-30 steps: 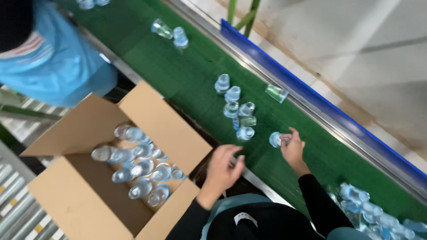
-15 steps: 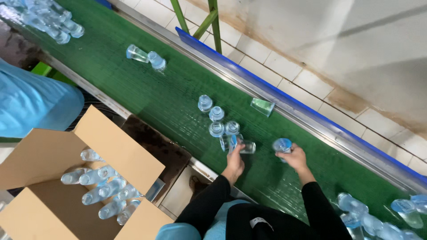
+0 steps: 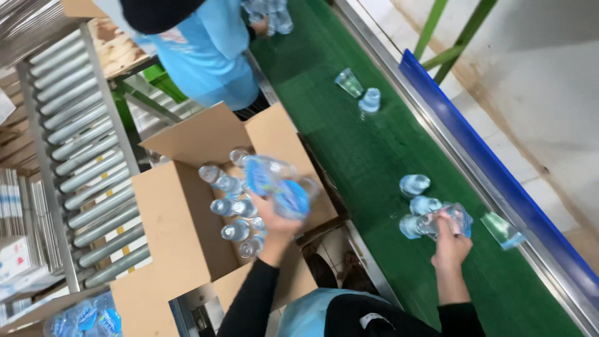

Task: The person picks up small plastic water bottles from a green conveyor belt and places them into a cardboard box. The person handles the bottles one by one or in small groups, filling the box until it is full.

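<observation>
Small clear plastic bottles with blue labels, lying scattered on the green conveyor belt [image 3: 374, 156] and packed side by side in the open cardboard box [image 3: 181, 231] on the left. Left hand [image 3: 274, 215] hanging over the box, fingers clamped on a couple of bottles [image 3: 274, 184], arm in a black sleeve reaching in from the near edge. Right hand [image 3: 450, 240] stretching out onto the belt at the right, fingers closing around another bottle cluster [image 3: 437, 218], three or four lying together there. Hands well apart. Half a second ago both hands working side by side on the belt; now the left carrying its load across to the box. Co-worker in a blue shirt [image 3: 199, 50] standing at the far end.
</observation>
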